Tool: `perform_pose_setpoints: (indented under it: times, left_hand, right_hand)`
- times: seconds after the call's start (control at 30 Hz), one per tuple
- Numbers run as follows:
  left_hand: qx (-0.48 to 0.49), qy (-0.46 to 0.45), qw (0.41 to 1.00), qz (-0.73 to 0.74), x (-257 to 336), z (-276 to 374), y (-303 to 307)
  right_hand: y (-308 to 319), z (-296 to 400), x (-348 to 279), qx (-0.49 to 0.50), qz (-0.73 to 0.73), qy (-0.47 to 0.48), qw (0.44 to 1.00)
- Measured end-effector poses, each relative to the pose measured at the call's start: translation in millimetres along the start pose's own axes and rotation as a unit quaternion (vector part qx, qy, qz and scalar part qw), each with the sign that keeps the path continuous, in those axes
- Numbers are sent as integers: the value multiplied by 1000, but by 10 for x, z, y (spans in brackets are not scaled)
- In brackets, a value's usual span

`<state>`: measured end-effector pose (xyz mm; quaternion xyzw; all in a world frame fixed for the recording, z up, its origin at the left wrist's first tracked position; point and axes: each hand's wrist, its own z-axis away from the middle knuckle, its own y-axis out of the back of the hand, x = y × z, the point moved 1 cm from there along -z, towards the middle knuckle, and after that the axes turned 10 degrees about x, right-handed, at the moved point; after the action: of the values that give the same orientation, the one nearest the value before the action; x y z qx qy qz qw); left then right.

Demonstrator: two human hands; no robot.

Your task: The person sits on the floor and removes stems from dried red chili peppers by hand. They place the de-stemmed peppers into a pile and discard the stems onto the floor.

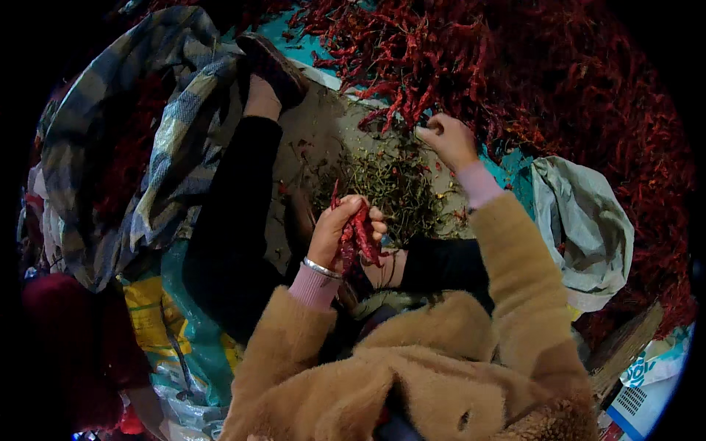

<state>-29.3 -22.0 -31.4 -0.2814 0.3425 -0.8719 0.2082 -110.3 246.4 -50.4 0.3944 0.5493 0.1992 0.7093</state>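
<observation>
My left hand (345,229), with a silver bangle at its wrist, is closed around several dried red chili peppers (359,237) near the middle of the view. Farther out and to the right, my right hand (449,140) is at the edge of a large heap of dried red chilies (463,60); its fingers are curled, and whether a stem or pepper is between them cannot be told. Between and below the hands a pile of greenish-brown chili stems (391,187) lies on the ground.
A checked woven sack (171,149) with red chilies inside stands open at left. A pale sack (590,231) sits at right. Teal sheeting (300,44) lies under the heap. My outstretched leg and a shoe (273,69) are at upper left. A wooden piece (626,342) lies at lower right.
</observation>
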Motion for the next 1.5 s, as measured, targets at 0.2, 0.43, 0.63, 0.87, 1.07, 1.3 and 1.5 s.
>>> perform_pose_setpoints:
  times: [0.2, 0.43, 0.63, 0.87, 1.07, 1.3, 1.5]
  left_hand:
    - [21, 7, 996, 84, 28, -25, -93]
    - [68, -87, 989, -98, 22, -60, 28]
    - [95, -218, 940, -245, -86, 63, -118]
    - [74, -240, 927, -279, -64, 170, -208]
    - [56, -403, 847, -341, -191, 311, -294]
    - [166, -241, 952, -86, 262, 219, -132]
    - [131, -181, 973, -54, 265, 111, -127]
  right_hand:
    - [-397, -303, 119, 135, -2, -61, 989]
    - [-170, 649, -204, -2, -330, -72, 941]
    - [-80, 1542, -626, 19, -15, 304, 952]
    - [-58, 1610, -566, -14, 67, 294, 953]
    - [-171, 1537, -573, -60, 55, 225, 971]
    - [-139, 986, -263, -64, -48, 172, 982]
    - [-478, 7, -194, 29, 200, 26, 979]
